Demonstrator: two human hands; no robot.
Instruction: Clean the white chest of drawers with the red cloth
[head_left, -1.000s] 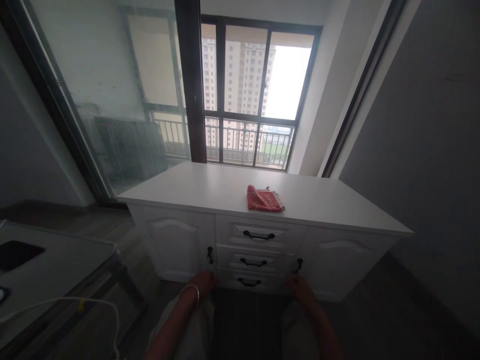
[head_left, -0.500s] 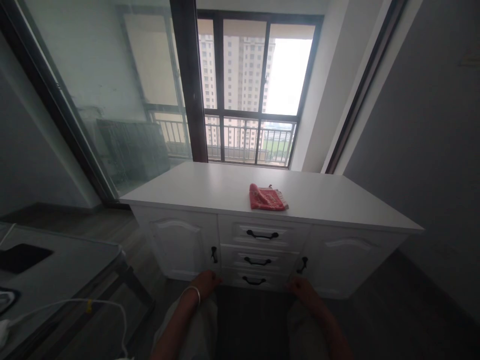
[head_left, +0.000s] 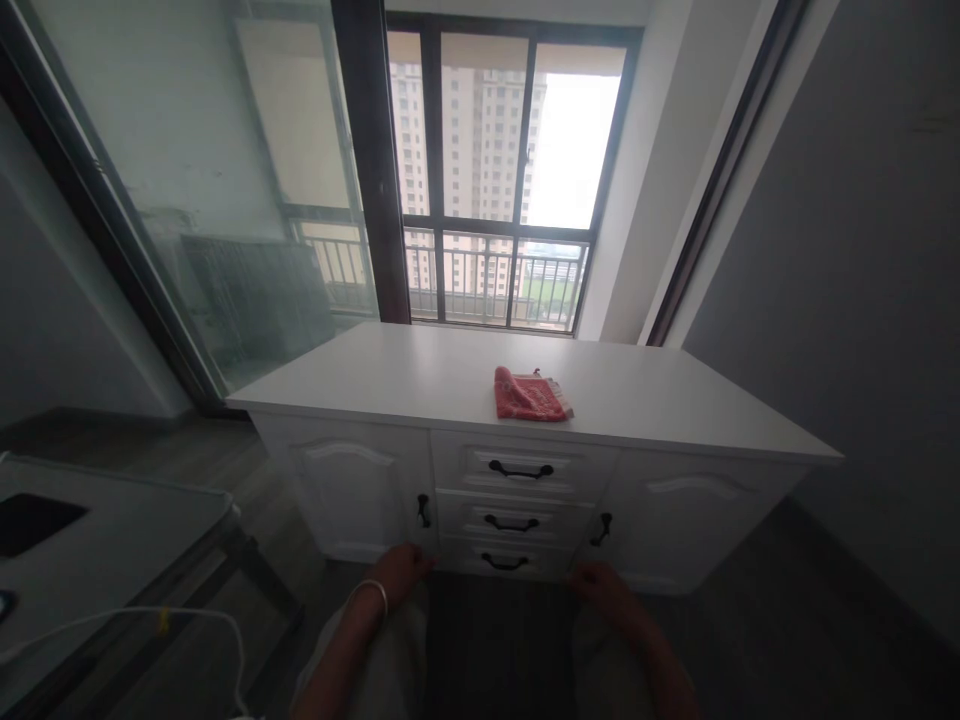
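**Hands rest on knees before a white cabinet**

Head view: a seated person faces a white cabinet (head_left: pixel 525 500) under a window. The left hand (head_left: pixel 401 570) lies on the left knee, the right hand (head_left: pixel 600 585) on the right knee; both hold nothing, and how far the fingers are spread cannot be told in the dim light. A folded red cloth (head_left: pixel 531 395) lies on the bench (head_left: pixel 420 375), well apart from both hands. Reaching the cloth would likely call for leaning forward first. Count: one cloth, three drawers with three black handles, two doors, one white wristband (head_left: pixel 375 592).
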